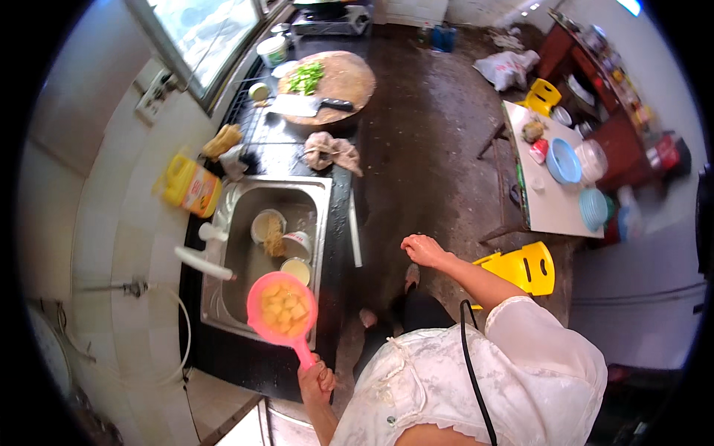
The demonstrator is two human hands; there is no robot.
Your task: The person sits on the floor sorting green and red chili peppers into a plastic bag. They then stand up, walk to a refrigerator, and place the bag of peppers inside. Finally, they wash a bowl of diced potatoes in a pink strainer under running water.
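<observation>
My left hand (pixel 317 380) is closed around the handle of a pink plastic water dipper (pixel 303 349), held over the near right part of the sink (pixel 325 201). Pale yellow chunks (pixel 282 308) that look like cut potato sit in liquid inside its bowl. Out to the right, over the floor, my right hand (pixel 424 250) is held away from everything, its fingers loosely curled with nothing seen in them. In the sink lie several pale bowls or tubs, one of them a cup (pixel 297 269) of cream-coloured liquid, beside a tan scrubber (pixel 274 236).
Beyond the sink, a cleaver (pixel 297 105) and chopped greens (pixel 305 77) rest on a round chopping board (pixel 353 74), with a crumpled cloth (pixel 331 152) nearer. A white tap (pixel 204 263) and yellow jug (pixel 190 184) stand left. At right are a table (pixel 547 212) and yellow chair (pixel 537 269).
</observation>
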